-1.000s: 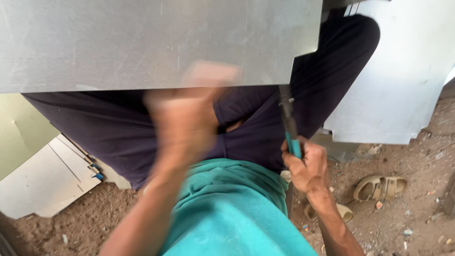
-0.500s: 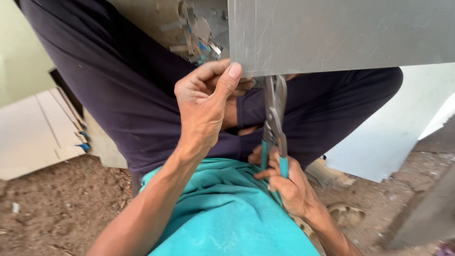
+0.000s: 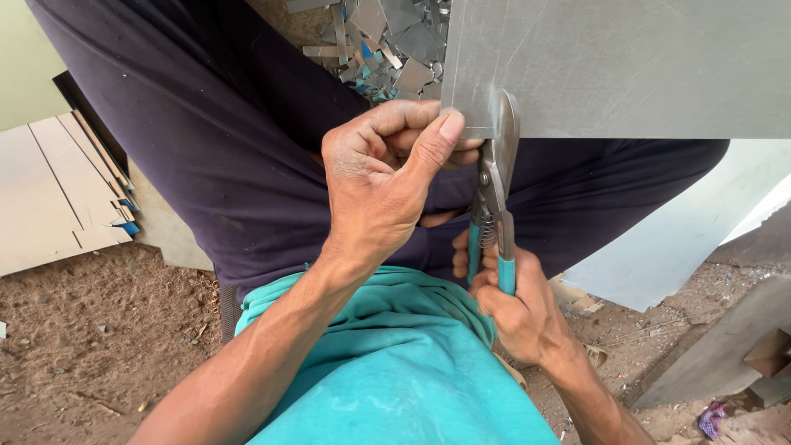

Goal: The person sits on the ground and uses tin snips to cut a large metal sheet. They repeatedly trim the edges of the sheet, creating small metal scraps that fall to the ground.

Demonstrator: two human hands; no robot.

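A grey metal sheet [image 3: 626, 66] lies across my lap in dark trousers. My left hand [image 3: 383, 177] pinches the sheet's lower left corner between thumb and fingers. My right hand [image 3: 515, 305] is closed around the teal handles of tin snips [image 3: 493, 210]. The snips' blades point up and sit at the sheet's near edge, just right of my left thumb.
A heap of small metal offcuts [image 3: 383, 41] lies on the ground beyond my knees. Flat pale sheets [image 3: 58, 189] are stacked at the left. Another light sheet [image 3: 684, 247] and a grey slab [image 3: 717, 354] lie at the right on bare dirt.
The sheet has shifted to the right across my lap. My left hand came from mid-air to grip its corner, and the snips' blades have moved up onto the sheet's edge.
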